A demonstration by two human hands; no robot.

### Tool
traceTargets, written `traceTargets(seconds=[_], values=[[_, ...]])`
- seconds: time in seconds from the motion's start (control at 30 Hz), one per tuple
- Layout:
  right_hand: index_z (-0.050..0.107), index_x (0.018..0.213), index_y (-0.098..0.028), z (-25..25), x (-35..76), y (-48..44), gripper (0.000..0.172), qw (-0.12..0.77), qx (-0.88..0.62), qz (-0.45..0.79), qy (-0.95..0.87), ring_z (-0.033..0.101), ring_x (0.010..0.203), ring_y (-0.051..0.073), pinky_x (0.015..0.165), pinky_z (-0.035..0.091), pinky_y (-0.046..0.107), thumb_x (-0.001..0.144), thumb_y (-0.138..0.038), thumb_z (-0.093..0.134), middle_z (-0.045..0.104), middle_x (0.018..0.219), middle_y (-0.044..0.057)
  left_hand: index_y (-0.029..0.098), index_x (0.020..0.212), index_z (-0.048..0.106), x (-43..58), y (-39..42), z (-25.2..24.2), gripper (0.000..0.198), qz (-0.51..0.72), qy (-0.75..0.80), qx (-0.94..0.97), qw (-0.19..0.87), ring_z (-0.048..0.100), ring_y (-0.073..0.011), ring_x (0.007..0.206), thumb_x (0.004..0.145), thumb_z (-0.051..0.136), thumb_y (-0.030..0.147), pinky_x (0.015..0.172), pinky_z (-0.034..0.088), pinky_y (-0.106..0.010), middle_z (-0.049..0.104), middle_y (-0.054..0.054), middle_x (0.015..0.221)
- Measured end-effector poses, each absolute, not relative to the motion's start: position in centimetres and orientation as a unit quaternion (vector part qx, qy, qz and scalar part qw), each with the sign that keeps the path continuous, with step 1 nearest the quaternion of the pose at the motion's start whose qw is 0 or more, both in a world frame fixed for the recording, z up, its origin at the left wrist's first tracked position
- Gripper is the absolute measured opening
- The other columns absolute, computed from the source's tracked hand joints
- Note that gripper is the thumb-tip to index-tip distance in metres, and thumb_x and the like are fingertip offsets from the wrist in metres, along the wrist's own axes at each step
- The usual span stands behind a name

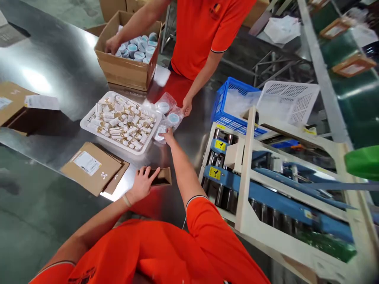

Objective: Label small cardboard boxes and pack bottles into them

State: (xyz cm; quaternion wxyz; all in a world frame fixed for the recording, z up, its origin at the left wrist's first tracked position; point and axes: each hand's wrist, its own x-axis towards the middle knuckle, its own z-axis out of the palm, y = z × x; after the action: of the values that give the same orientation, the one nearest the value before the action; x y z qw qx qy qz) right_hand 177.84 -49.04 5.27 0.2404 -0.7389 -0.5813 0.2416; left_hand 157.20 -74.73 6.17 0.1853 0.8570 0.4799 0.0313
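Note:
My left hand is at the left side of a small open cardboard box, its fingers bent over the wall and the thumb side reaching across the opening. Reaching forward, my right hand pinches a clear-wrapped jar with a pale lid. Beside it lie another wrapped jar with a light blue lid and a further wrapped jar. A co-worker's hand touches this wrapped group from the far side. Just left is a white plastic basket full of small white bottles with gold-coloured parts.
Across the metal table, a co-worker's other hand reaches into a large carton of jars. Flattened cardboard boxes lie front left, with more cardboard farther left. A roller machine and a blue crate stand at right.

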Motion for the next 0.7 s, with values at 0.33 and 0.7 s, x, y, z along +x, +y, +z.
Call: traceTargets(seconds=[0.33, 0.7], values=[[0.071, 0.1, -0.021, 10.1, 181.0, -71.5, 0.009, 0.213, -0.599, 0.081, -0.768, 0.062, 0.136, 0.034, 0.119, 0.052, 0.055, 0.093, -0.016, 0.069, 0.072, 0.134, 0.018, 0.017, 0.164, 0.054, 156.5, -74.1, 5.3, 0.101, 0.189, 0.47, 0.806, 0.306, 0.05, -0.0495, 0.152, 0.078, 0.09, 0.056, 0.128, 0.036, -0.067, 0.058, -0.027, 0.162], [0.08, 0.103, -0.022, 13.2, 175.6, -76.7, 0.008, 0.028, -0.476, 0.178, -0.861, 0.063, 0.134, 0.034, 0.115, 0.06, 0.051, 0.1, -0.029, 0.081, 0.071, 0.138, 0.016, 0.009, 0.15, 0.066, 156.8, -73.0, 5.2, 0.066, 0.233, 0.475, 0.775, 0.345, 0.058, -0.0396, 0.143, 0.092, 0.078, 0.039, 0.13, 0.039, -0.053, 0.066, -0.025, 0.148]])
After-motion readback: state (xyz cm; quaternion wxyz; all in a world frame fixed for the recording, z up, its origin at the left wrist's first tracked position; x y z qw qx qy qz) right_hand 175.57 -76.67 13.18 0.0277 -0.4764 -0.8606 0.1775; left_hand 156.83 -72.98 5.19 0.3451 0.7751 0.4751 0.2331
